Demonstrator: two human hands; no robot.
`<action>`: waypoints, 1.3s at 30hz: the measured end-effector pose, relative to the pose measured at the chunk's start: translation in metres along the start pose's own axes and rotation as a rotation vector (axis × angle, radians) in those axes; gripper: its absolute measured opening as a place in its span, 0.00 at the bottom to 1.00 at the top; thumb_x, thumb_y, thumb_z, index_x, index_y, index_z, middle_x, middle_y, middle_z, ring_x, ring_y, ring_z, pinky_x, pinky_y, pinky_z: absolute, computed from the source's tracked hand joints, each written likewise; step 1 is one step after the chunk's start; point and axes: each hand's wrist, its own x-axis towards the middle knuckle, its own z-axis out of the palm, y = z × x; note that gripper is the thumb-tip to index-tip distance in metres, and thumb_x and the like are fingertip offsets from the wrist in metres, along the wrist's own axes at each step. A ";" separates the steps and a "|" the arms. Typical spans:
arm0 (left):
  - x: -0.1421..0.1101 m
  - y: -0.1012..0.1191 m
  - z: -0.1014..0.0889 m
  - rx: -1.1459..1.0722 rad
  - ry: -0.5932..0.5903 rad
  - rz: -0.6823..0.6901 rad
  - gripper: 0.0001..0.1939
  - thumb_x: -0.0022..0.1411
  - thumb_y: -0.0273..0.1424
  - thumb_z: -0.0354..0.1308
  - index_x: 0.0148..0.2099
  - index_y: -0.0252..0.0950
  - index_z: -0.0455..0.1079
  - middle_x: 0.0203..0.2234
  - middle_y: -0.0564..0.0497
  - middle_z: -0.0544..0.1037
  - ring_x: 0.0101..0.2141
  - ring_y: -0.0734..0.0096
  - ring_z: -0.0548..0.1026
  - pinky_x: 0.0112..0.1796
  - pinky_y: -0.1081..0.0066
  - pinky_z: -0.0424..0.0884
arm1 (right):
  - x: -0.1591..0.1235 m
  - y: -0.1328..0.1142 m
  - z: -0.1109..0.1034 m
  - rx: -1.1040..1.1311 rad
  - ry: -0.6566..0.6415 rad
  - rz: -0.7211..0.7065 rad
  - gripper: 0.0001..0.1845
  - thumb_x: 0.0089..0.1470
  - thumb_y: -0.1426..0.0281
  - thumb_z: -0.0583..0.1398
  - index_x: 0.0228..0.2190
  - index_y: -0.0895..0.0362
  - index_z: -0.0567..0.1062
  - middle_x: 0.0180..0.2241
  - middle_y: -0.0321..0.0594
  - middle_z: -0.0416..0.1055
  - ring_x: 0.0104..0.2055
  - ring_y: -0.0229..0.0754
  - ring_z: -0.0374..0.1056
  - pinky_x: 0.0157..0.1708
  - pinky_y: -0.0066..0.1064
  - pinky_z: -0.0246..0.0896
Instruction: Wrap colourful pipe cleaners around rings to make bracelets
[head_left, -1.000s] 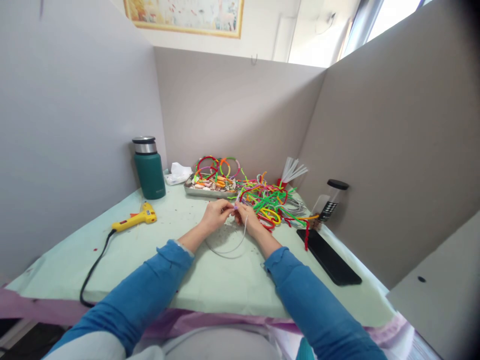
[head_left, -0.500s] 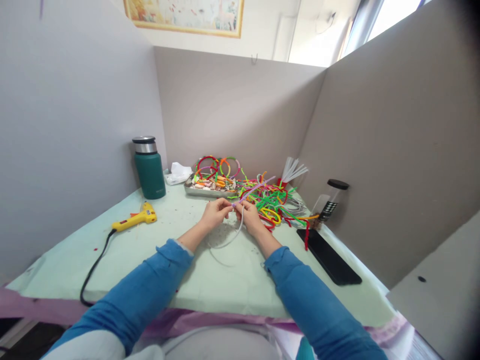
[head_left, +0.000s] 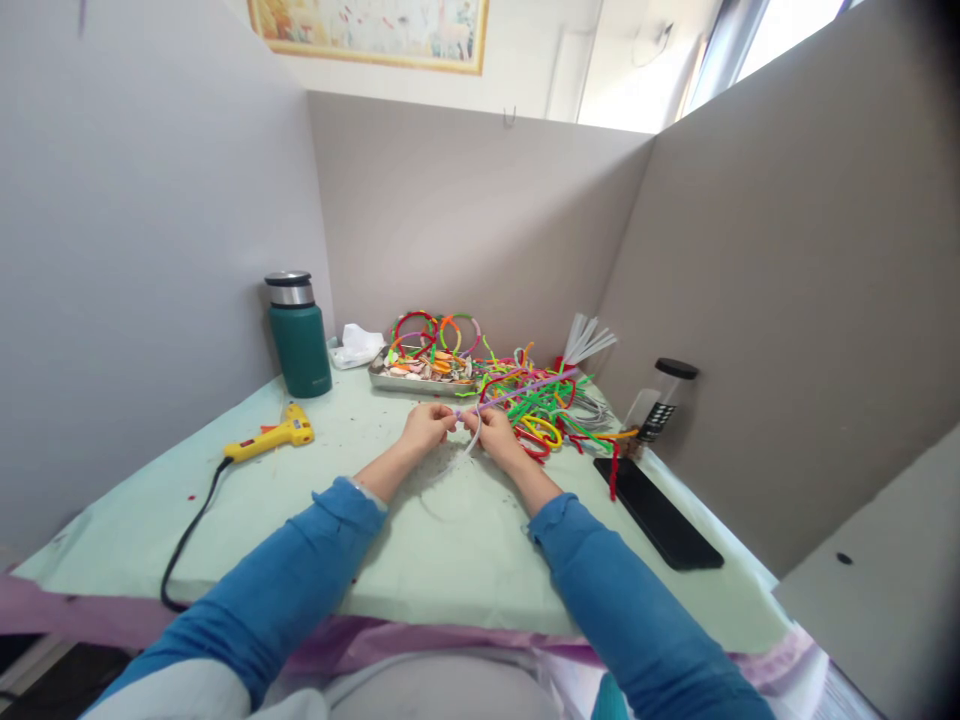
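Note:
Over the middle of the table, my left hand (head_left: 427, 427) and my right hand (head_left: 495, 432) pinch close together, fingertips almost touching. Between them runs a purple pipe cleaner (head_left: 529, 386), its long free end pointing up and right over the heap. Its near end appears wound around a thin whitish-grey strip (head_left: 469, 448), which curves down below my hands toward the tabletop. My left fingers are closed at the wound spot; my right fingers close on the pipe cleaner and strip beside it. The exact grip is partly hidden by the fingers.
Behind my hands lie a heap of colourful pipe cleaners (head_left: 555, 405) and a metal tray (head_left: 420, 387) of small pieces. A yellow glue gun (head_left: 270, 437) and green bottle (head_left: 298, 345) stand left. A black phone-like slab (head_left: 660, 515) and clear jar (head_left: 664, 400) are right.
The purple pipe cleaner's free end has swung right and lower. The pale strip has turned, its loop now narrower under my hands. My hands have shifted slightly.

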 end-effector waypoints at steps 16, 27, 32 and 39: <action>-0.006 0.007 -0.003 -0.186 -0.087 -0.138 0.18 0.47 0.43 0.62 0.31 0.31 0.70 0.19 0.54 0.70 0.12 0.85 0.57 0.14 0.78 0.48 | -0.003 -0.006 0.002 0.058 -0.059 -0.024 0.11 0.47 0.62 0.59 0.29 0.58 0.71 0.13 0.28 0.57 0.15 0.31 0.51 0.16 0.24 0.45; -0.004 0.006 -0.003 -0.363 -0.151 -0.196 0.15 0.47 0.38 0.63 0.31 0.30 0.68 0.19 0.55 0.68 0.12 0.87 0.55 0.13 0.79 0.44 | -0.001 -0.004 0.000 0.000 -0.017 -0.051 0.11 0.46 0.61 0.59 0.28 0.56 0.72 0.14 0.30 0.59 0.17 0.34 0.54 0.19 0.25 0.50; -0.007 0.010 -0.004 -0.359 -0.138 -0.210 0.14 0.49 0.37 0.62 0.27 0.31 0.65 0.16 0.55 0.66 0.12 0.87 0.53 0.13 0.78 0.42 | -0.003 -0.005 -0.001 -0.077 -0.019 -0.087 0.11 0.46 0.62 0.59 0.28 0.57 0.74 0.15 0.31 0.59 0.18 0.34 0.54 0.20 0.25 0.50; -0.005 0.007 -0.004 -0.263 -0.105 -0.221 0.11 0.51 0.34 0.61 0.28 0.30 0.66 0.16 0.55 0.67 0.11 0.87 0.54 0.12 0.78 0.44 | -0.003 -0.003 -0.004 -0.177 -0.012 -0.121 0.12 0.47 0.64 0.58 0.31 0.57 0.77 0.21 0.34 0.67 0.23 0.36 0.59 0.24 0.26 0.54</action>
